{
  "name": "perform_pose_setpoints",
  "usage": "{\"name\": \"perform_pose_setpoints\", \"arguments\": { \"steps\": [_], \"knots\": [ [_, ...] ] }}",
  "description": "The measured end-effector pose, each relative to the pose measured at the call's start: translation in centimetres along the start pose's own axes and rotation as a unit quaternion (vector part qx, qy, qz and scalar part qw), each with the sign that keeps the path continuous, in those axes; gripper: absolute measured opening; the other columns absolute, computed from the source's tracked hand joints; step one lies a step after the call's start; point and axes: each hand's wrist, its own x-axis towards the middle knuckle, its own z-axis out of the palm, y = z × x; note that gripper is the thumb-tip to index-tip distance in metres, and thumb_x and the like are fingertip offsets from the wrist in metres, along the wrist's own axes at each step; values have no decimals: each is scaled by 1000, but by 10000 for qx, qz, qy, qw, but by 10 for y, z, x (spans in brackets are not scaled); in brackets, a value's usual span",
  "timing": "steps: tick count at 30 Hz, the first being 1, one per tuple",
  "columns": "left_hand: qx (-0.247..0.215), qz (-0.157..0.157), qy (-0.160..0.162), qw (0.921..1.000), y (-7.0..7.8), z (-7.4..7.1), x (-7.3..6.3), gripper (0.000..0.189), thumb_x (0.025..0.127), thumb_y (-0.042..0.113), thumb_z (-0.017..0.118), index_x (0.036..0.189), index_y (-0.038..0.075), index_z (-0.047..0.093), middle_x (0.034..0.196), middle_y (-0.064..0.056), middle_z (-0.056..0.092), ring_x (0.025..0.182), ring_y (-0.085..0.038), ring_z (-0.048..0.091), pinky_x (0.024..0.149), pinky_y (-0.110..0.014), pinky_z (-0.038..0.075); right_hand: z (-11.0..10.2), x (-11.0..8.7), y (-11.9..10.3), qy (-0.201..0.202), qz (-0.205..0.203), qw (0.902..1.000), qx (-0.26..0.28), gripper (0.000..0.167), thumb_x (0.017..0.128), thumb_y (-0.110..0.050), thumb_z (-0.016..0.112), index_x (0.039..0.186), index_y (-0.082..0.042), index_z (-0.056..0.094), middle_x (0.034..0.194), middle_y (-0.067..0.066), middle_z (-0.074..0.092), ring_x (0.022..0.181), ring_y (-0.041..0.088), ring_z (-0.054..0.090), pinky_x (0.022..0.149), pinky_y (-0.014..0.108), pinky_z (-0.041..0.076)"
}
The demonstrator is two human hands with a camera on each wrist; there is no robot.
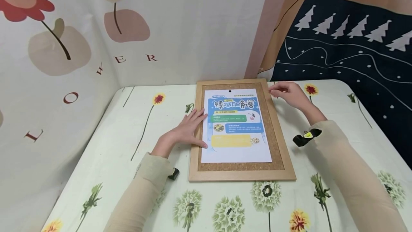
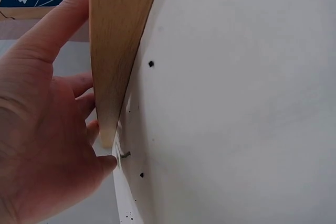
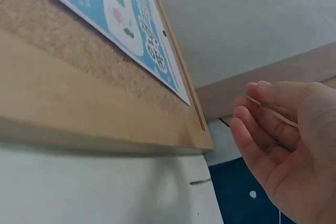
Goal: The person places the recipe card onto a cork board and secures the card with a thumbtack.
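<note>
A wood-framed cork board lies on the table with a printed paper sheet on it. The sheet has blue, green and yellow panels. A small black dot, like a pin head, shows at the sheet's top middle. My left hand spreads over the board's left rail, fingertips at the sheet's left edge. In the left wrist view, its thumb and fingers lie along the wooden frame. Beside the upper right corner of the board is my right hand. Its fingers are loosely bent, and nothing shows between them.
A floral cloth covers the table. Behind the board rises a pale wall hanging with flower prints and letters. At the right hangs a dark blue cloth with white trees. Black straps sit at the wrists.
</note>
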Motion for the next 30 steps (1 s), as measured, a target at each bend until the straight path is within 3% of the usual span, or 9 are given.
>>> {"name": "perform_pose_setpoints", "arguments": {
  "steps": [16, 30],
  "knots": [
    [92, 33, 68, 9999, -1, 0, 0, 119, 72, 56, 83, 161, 12, 18, 170, -7, 0, 157, -34, -9, 123, -64, 0, -16, -21, 14, 48, 120, 9999, -115, 41, 103, -35, 54, 128, -4, 64, 126, 20, 65, 89, -10, 57, 82, 5, 43],
    [101, 64, 90, 9999, 0, 0, 0, 118, 73, 53, 84, 161, 12, 17, 170, -8, 1, 157, -34, -9, 123, -63, -1, -28, -37, 29, 190, 48, 9997, -165, 41, 102, -34, 55, 126, -1, 65, 126, 22, 64, 86, -15, 55, 77, 3, 43]
  ]
}}
